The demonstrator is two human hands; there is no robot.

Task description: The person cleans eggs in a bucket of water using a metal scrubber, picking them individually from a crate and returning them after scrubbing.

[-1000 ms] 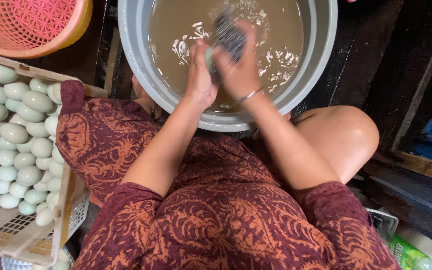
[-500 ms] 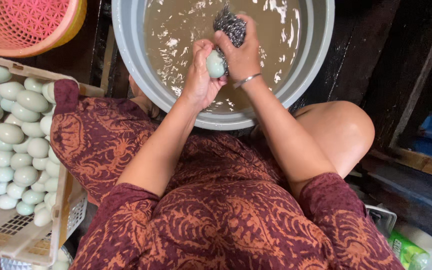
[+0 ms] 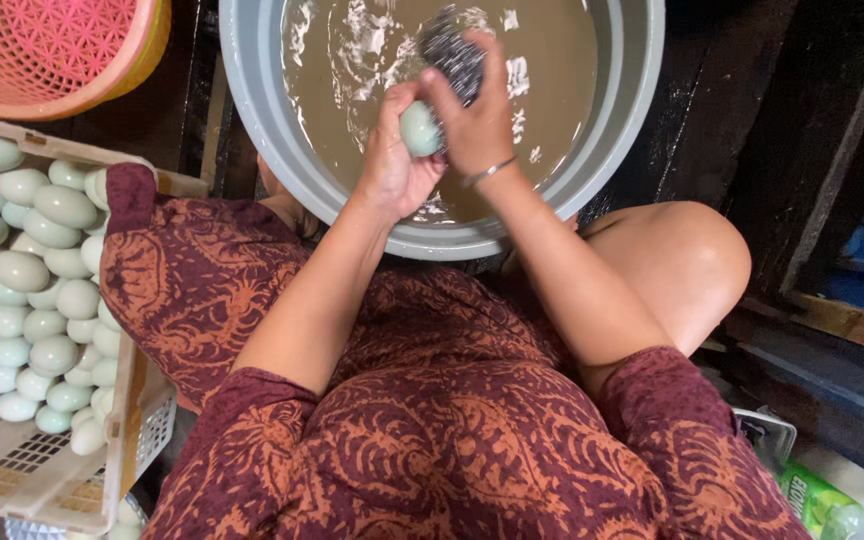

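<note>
You are holding a pale green egg (image 3: 420, 128) over a grey basin (image 3: 642, 90) of murky water.

At the far left, a cream plastic crate (image 3: 47, 470) is sitting heaped with more pale green eggs (image 3: 27, 270), and a pink mesh basket (image 3: 52, 50) is resting just above it. Moving right, your left hand (image 3: 392, 160) is curling closed around the egg, cradling it from below above the brown, foamy water. Your right hand (image 3: 477, 115), wearing a thin bangle (image 3: 487, 172) at the wrist, is gripping a dark wire scouring pad (image 3: 452, 55) and pressing against the egg's right side. Your bare knee (image 3: 682, 270) is showing beside the basin's right rim.
</note>
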